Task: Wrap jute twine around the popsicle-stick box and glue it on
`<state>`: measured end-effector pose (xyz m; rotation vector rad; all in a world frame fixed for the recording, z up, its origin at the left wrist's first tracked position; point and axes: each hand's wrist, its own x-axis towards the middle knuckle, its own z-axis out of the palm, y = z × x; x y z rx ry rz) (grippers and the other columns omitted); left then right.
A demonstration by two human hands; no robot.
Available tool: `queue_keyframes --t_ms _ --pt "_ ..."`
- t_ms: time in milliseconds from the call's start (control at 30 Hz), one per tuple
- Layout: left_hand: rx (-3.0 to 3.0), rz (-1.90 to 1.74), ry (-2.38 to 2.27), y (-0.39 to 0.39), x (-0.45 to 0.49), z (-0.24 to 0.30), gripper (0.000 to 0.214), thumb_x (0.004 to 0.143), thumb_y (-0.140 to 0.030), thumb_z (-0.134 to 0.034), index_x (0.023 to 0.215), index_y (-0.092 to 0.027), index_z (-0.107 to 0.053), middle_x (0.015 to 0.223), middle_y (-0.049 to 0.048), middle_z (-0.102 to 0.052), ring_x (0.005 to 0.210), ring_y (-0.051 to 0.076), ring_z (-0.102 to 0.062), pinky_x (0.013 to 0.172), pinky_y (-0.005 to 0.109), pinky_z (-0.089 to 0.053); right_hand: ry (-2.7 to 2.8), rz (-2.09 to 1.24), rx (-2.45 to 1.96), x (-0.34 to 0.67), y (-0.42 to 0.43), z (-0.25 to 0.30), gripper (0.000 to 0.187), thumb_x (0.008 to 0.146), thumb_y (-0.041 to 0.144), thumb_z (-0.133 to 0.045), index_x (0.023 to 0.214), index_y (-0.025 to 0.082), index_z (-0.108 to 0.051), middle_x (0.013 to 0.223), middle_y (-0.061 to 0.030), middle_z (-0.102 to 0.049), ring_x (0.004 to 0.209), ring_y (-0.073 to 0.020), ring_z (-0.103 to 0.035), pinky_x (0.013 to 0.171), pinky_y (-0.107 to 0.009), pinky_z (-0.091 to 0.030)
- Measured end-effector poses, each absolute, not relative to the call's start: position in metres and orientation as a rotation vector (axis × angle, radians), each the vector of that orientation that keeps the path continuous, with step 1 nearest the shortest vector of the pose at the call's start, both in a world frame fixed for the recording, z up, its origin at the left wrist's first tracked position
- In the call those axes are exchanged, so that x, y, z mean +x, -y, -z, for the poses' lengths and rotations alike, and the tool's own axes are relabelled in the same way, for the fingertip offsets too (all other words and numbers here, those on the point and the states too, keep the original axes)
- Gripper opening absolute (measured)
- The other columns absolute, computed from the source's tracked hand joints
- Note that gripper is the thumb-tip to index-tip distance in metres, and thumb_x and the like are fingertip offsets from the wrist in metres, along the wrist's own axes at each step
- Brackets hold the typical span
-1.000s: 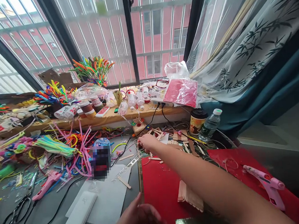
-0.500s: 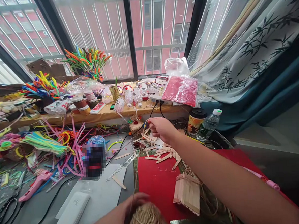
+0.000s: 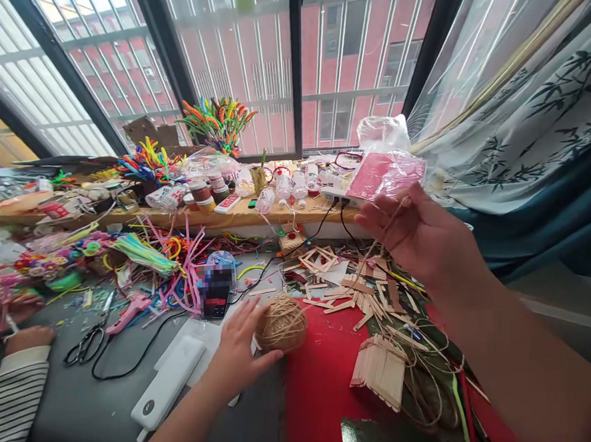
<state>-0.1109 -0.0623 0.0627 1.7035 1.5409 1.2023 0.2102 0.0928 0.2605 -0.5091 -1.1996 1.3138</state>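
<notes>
My left hand (image 3: 240,344) has its fingers spread beside a ball of twine (image 3: 283,325), with the thumb and fingertips at the ball's left side. The ball sits at the left edge of a red sheet (image 3: 316,393). Raised at the right, my right hand (image 3: 419,237) pinches a strand of twine between thumb and finger, its other fingers loosely extended. Below that hand stands a small popsicle-stick house (image 3: 379,372) with twine tied around it. Loose loops of twine (image 3: 436,399) lie to its right.
Loose popsicle sticks (image 3: 340,301) are piled behind the red sheet. To the left lie a white power bank (image 3: 169,375), a pink glue gun (image 3: 128,314) and scissors (image 3: 85,344). Another person's hand (image 3: 29,337) and striped sleeve (image 3: 16,405) show at the far left.
My right hand has moved right and nearer, holding the strand. The ball of twine has gone from the near edge to farther up, and my left hand has spread beside it. The view has swung left.
</notes>
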Motion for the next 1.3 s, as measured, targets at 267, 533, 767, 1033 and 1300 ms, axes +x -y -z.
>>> queue_keyframes --t_ms 267,533,767,1033,1300 --pt "1.875 -0.867 -1.560 0.038 -0.086 -0.072 0.063 0.085 -0.045 -0.079 0.139 -0.026 -0.053 0.168 0.0146 -0.038 0.151 0.034 -0.043 0.120 0.050 -0.040 1.618 -1.184 -0.801 0.217 -0.070 -0.269 0.034 0.097 0.050 -0.065 0.078 0.024 -0.052 0.062 0.0068 -0.048 0.044 -0.0089 -0.036 0.044 -0.025 -0.029" --pt "1.868 -0.681 -1.465 0.032 -0.080 -0.082 0.085 0.061 -0.042 -0.094 0.139 -0.031 -0.059 0.145 0.0106 -0.054 0.140 0.038 -0.050 0.117 0.049 -0.042 2.932 -0.506 -1.250 0.184 -0.034 -0.155 0.051 0.064 0.045 -0.092 0.101 0.022 -0.066 0.098 -0.0093 -0.075 0.086 -0.0281 -0.070 0.066 -0.030 -0.043" --pt "1.351 -1.002 -1.485 0.045 -0.095 -0.063 0.088 0.071 -0.039 -0.089 0.147 -0.029 -0.046 0.133 0.0087 -0.068 0.119 0.032 -0.068 0.107 0.045 -0.051 3.062 -0.386 -1.270 0.160 -0.033 -0.098 0.027 0.083 0.017 -0.075 0.108 0.020 -0.066 0.100 -0.0099 -0.079 0.089 -0.0277 -0.075 0.066 -0.028 -0.042" --pt "0.417 -1.561 -0.975 0.045 -0.103 -0.049 0.064 0.092 -0.050 -0.069 0.149 -0.028 -0.051 0.151 0.0133 -0.060 0.132 0.036 -0.064 0.102 0.055 -0.059 2.698 0.006 -1.229 0.185 -0.052 -0.180 0.009 0.092 0.019 -0.054 0.099 0.021 -0.060 0.082 -0.0054 -0.071 0.071 -0.0206 -0.065 0.059 -0.028 -0.024" --pt "0.063 -1.803 -0.748 0.010 -0.099 -0.058 0.056 0.094 -0.058 -0.064 0.139 -0.024 -0.060 0.137 0.0161 -0.068 0.125 0.038 -0.068 0.092 0.053 -0.065 2.410 0.489 -1.152 0.206 -0.042 -0.228 0.006 0.088 0.021 -0.058 0.088 0.022 -0.053 0.067 -0.0004 -0.063 0.060 -0.0192 -0.060 0.057 -0.028 -0.022"
